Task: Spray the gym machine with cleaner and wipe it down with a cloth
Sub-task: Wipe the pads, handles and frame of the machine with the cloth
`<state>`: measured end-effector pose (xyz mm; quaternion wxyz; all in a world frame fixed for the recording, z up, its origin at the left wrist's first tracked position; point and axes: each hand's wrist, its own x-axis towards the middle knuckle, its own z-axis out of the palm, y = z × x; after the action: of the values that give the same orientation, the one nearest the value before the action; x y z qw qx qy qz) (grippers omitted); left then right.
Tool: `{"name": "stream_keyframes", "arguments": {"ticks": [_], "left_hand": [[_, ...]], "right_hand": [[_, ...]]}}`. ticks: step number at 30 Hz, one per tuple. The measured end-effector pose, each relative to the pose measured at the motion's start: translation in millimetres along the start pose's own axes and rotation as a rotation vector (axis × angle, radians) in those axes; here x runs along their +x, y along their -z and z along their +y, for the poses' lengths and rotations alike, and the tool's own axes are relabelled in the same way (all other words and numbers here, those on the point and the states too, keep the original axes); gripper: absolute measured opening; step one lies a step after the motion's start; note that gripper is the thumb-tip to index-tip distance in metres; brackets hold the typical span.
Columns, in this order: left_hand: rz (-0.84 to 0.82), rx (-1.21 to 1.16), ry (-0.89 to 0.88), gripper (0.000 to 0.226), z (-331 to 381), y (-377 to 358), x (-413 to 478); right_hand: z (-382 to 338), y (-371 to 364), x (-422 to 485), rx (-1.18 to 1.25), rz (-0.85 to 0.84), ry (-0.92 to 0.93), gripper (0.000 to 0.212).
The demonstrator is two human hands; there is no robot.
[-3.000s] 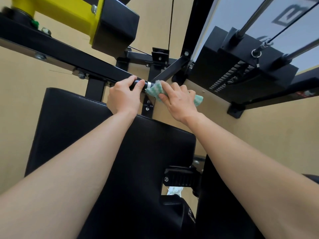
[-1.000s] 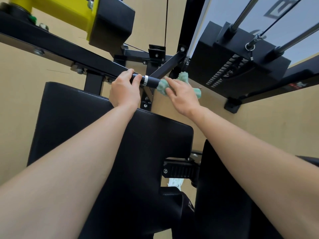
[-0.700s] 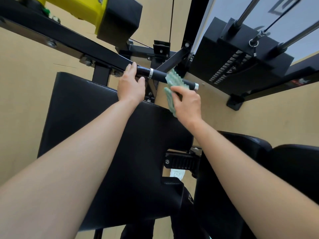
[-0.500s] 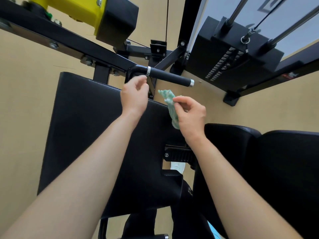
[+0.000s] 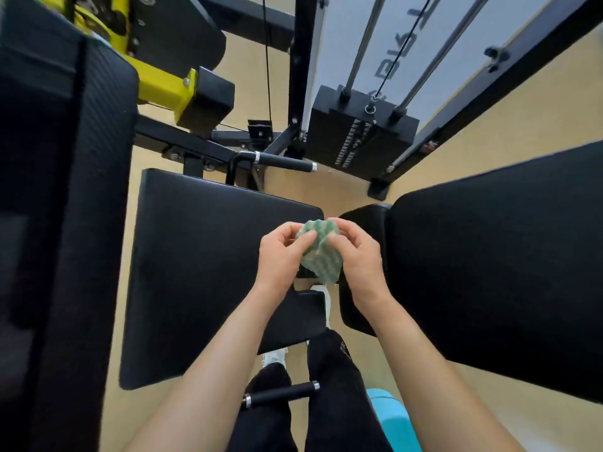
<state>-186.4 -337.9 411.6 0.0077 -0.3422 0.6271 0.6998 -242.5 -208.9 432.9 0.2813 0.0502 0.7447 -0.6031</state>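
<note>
Above the black pad (image 5: 202, 256), left hand (image 5: 280, 252) and right hand (image 5: 357, 256) both pinch the bunched green cloth (image 5: 321, 259) (each grip closed on it), which could slip to the floor mid-refold.

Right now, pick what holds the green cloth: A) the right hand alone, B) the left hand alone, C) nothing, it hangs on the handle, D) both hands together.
D: the left hand and the right hand both pinch the cloth between them, above the black pad.
</note>
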Motion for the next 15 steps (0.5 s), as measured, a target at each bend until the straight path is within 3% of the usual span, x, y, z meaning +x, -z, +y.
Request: {"name": "stream_keyframes", "arguments": {"ticks": [2, 7, 12, 15], "left_hand": [[-0.078, 0.015, -0.062, 0.008, 16, -2, -20], [-0.250, -0.011, -0.159, 0.014, 55, -14, -55], [-0.410, 0.130, -0.245, 0.005, 83, -32, -75], [-0.485, 0.233, -0.284, 0.005, 97, -52, -87]], "right_hand": [[-10, 7, -23, 0.022, 0.057, 0.007, 0.013], [-29, 30, -69, 0.039, 0.087, 0.050, 0.018], [-39, 55, -107, 0.108, -0.042, 0.099, 0.038], [-42, 57, -122, 0.097, -0.007, 0.113, 0.049]]}}
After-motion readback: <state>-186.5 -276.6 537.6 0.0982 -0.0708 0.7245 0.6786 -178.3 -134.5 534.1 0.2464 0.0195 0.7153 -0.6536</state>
